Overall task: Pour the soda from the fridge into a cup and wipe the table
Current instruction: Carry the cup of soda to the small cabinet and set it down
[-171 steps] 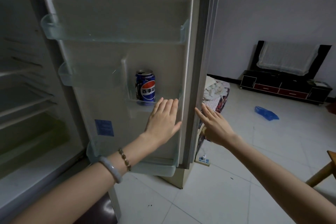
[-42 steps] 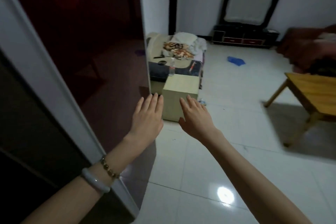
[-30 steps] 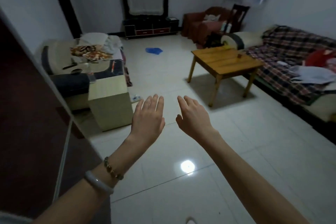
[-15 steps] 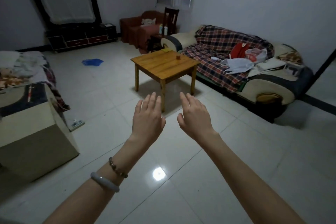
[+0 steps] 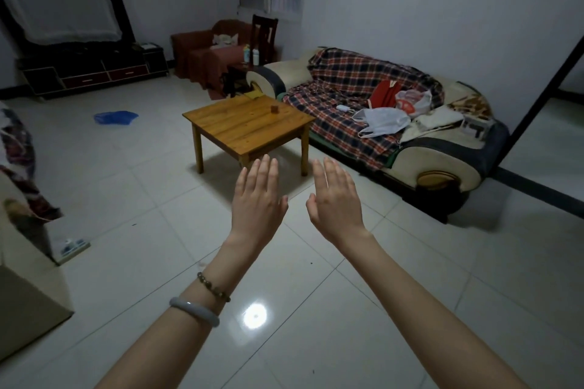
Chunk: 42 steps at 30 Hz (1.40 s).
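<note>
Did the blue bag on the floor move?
No. The blue bag still lies on the tiles in front of the TV cabinet, as before. Only the camera turned.

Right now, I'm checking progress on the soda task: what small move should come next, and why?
Probably turn toward the fridge for the soda. The left hand and right hand are both open and empty, and the wooden table ahead carries a small brown object; no soda or cup shows.

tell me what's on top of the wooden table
Only a small brown block sits on the table, near its far side. Nothing else shows on it. The whole top shows: the left hand and right hand lie lower in view, covering none.
</note>
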Each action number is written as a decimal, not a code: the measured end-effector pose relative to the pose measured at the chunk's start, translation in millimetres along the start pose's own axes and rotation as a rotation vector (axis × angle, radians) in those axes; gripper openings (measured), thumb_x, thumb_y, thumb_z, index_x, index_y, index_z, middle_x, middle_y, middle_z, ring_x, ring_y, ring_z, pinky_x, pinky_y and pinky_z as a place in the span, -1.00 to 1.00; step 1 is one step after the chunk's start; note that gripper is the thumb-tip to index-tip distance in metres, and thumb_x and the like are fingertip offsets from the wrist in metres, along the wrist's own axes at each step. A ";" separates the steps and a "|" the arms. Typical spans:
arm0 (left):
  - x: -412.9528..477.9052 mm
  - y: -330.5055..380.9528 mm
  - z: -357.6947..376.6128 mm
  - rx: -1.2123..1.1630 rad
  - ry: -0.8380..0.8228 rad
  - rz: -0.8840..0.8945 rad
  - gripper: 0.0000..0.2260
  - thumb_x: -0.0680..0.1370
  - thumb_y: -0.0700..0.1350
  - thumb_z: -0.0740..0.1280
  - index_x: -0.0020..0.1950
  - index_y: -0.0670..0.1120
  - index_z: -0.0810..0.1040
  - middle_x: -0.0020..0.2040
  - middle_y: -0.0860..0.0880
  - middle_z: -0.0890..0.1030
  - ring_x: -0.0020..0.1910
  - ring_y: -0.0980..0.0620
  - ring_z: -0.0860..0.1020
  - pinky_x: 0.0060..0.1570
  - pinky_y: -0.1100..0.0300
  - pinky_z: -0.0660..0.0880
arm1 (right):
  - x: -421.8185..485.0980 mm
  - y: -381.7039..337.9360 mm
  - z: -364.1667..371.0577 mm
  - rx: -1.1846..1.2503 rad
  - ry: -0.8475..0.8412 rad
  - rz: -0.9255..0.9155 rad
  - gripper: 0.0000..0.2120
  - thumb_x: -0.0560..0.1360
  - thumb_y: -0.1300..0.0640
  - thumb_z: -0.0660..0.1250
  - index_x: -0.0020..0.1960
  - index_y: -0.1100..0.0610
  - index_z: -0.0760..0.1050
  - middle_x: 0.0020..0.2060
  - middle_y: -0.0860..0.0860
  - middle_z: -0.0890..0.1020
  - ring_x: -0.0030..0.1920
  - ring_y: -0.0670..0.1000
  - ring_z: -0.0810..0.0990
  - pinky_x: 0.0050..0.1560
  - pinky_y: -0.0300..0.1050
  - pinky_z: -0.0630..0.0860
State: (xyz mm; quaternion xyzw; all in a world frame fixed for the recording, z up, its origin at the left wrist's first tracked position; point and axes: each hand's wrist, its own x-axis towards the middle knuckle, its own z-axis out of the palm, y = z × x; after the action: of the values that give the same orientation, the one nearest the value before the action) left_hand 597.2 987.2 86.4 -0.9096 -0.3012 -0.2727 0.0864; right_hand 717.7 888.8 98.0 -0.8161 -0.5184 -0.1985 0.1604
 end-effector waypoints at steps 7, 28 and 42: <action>80.6 4.8 67.3 -0.005 0.010 0.034 -0.37 0.45 0.00 0.42 0.41 -0.25 0.32 0.37 -0.24 0.41 0.37 -0.19 0.38 0.35 -0.13 0.29 | 68.9 52.7 51.6 -0.042 -0.009 0.000 -0.36 0.37 0.14 0.37 0.39 0.29 0.29 0.32 0.27 0.42 0.35 0.24 0.38 0.33 0.16 0.30; 413.6 -29.3 270.4 -0.009 0.006 0.022 -0.36 0.37 -0.01 0.50 0.34 -0.28 0.42 0.26 -0.25 0.52 0.22 -0.20 0.53 0.18 -0.12 0.46 | 393.7 213.3 207.5 -0.022 -0.010 -0.011 -0.31 0.33 0.19 0.38 0.40 0.30 0.26 0.27 0.27 0.47 0.25 0.22 0.48 0.20 0.09 0.46; 636.2 -35.0 433.4 0.046 -0.050 -0.105 -0.38 0.37 -0.01 0.49 0.34 -0.25 0.42 0.26 -0.23 0.53 0.22 -0.18 0.53 0.20 -0.08 0.46 | 622.1 348.2 340.0 0.074 -0.066 -0.150 -0.42 0.39 0.19 0.33 0.38 0.29 0.30 0.15 0.21 0.56 0.12 0.18 0.56 0.03 0.05 0.58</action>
State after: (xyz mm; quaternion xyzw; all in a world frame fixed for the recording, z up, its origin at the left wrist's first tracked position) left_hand 1194.9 1473.3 72.5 -0.8968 -0.3570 -0.2470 0.0855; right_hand 1326.8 1391.5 87.7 -0.7747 -0.5900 -0.1636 0.1578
